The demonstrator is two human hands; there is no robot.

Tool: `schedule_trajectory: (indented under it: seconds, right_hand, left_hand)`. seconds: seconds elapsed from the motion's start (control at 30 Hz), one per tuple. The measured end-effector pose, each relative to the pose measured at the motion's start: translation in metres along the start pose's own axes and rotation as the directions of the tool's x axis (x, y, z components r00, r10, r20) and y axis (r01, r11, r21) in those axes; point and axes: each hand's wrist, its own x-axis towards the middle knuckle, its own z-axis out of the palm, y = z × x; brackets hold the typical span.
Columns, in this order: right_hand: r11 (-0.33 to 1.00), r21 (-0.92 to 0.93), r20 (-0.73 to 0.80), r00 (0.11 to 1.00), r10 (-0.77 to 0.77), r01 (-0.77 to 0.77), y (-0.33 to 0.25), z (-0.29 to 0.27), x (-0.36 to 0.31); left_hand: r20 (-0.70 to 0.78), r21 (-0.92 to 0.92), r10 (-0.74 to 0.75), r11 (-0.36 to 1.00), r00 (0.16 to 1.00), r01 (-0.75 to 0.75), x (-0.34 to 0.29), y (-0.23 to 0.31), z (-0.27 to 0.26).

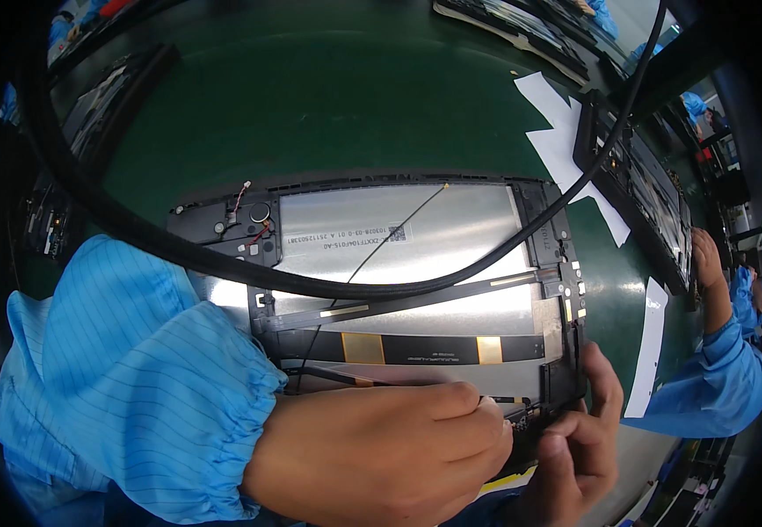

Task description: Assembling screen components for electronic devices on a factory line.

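An opened tablet [407, 307] lies before me, its silver metal back plate and black frame showing. Dark flat ribbon cables [425, 349] with yellowish patches cross its lower half. My left hand [390, 448] reaches over the near edge, fingers curled together at the near right corner; what its fingertips hold, if anything, is hidden. Around that same corner, my right hand [587, 430] grips the frame, with the thumb on the near side and a finger along the right edge. A small round component [261, 212] and short red wires sit at the tablet's far left.
A thick black cable [337, 285] loops across the view in front of the tablet. White paper pieces [557, 145] lie on the green table [311, 97]. At right, a co-worker's hand [707, 259] touches another open device [645, 193]. More devices [104, 123] line the left.
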Motion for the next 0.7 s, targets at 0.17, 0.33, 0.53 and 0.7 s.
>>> schedule_trajectory:
  seconds: [0.17,0.33,0.53,0.7]
  right_hand:
    - [0.999,0.044,0.004,1.000,0.017,-0.017,0.000,0.000,-0.003]
    - [0.997,0.015,-0.024,0.997,-0.075,0.075,0.000,0.004,-0.004]
    - [0.995,-0.037,-0.032,0.995,-0.099,0.097,0.001,0.004,-0.004]
    - [0.997,-0.032,-0.024,0.997,-0.073,0.072,0.002,0.002,-0.004]
  left_hand:
    - [-0.016,0.024,0.013,1.000,1.000,-0.013,-0.001,0.000,-0.002]
    - [-0.148,-0.012,0.040,0.999,0.988,-0.043,-0.005,0.000,0.015]
    - [-0.177,-0.017,0.054,0.998,0.983,-0.058,-0.006,0.001,0.016]
    - [-0.133,-0.032,0.058,0.998,0.989,-0.063,-0.005,0.000,0.014]
